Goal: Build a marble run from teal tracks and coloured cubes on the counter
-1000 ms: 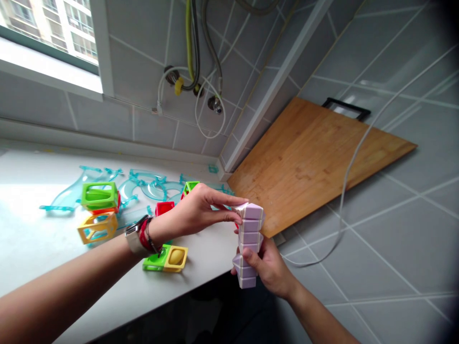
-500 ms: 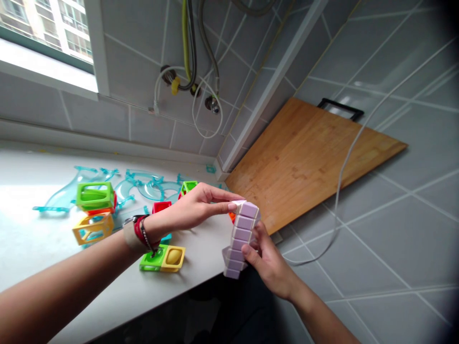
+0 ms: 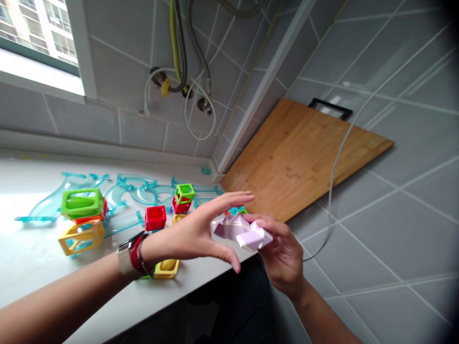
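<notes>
A lilac and white twisty snake puzzle (image 3: pixel 253 237), made of wedge segments, is held above the counter's front edge. The fingers and thumb of my right hand (image 3: pixel 283 253) grip its right end. My left hand (image 3: pixel 195 234) is spread wide, thumb below and fingers above, around the puzzle's left side without closing on it. The puzzle looks folded and is seen partly end-on, so its far segments are hidden. A watch and red bracelets are on my left wrist.
On the white counter (image 3: pixel 107 306) lie clear blue track pieces (image 3: pixel 143 191). Nearby are a green block (image 3: pixel 82 203), a yellow block (image 3: pixel 81 236) and a red block (image 3: pixel 155 218). A wooden board (image 3: pixel 304 157) leans on the tiled wall, with a white cable (image 3: pixel 333 177) across it.
My left fingers have let go of the puzzle's upper end and opened. The puzzle has turned from a long upright row to a foreshortened, sideways pose in my right hand. The view shifted slightly.
</notes>
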Tool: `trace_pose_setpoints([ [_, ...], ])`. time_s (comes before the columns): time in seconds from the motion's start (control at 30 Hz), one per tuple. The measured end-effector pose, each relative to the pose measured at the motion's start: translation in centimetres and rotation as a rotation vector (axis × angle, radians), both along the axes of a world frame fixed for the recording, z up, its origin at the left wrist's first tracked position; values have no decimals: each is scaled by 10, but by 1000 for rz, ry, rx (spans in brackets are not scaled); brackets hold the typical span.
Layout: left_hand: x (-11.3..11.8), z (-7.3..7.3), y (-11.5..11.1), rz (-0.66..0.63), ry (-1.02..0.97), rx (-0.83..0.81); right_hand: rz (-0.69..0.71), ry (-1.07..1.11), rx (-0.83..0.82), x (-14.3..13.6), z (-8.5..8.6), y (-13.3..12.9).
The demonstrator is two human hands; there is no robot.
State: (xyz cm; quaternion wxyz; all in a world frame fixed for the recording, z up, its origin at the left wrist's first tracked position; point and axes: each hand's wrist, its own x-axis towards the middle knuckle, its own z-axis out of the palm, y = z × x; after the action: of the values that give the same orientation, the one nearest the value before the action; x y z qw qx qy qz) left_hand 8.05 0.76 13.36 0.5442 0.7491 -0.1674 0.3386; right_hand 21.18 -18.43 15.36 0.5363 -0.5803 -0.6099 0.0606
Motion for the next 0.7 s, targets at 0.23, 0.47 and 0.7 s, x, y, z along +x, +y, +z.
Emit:
trace_pose_setpoints([
  [0.23,2,-8,-7,163,156,258,-66,-387,18,6,17,-10],
  [0.47,-3,0,-7,339,285,385,-18,-767,-197,3,55,-21],
  [0.7,-2,5,-11,195,302,144,-52,-879,-134,5,58,-16],
])
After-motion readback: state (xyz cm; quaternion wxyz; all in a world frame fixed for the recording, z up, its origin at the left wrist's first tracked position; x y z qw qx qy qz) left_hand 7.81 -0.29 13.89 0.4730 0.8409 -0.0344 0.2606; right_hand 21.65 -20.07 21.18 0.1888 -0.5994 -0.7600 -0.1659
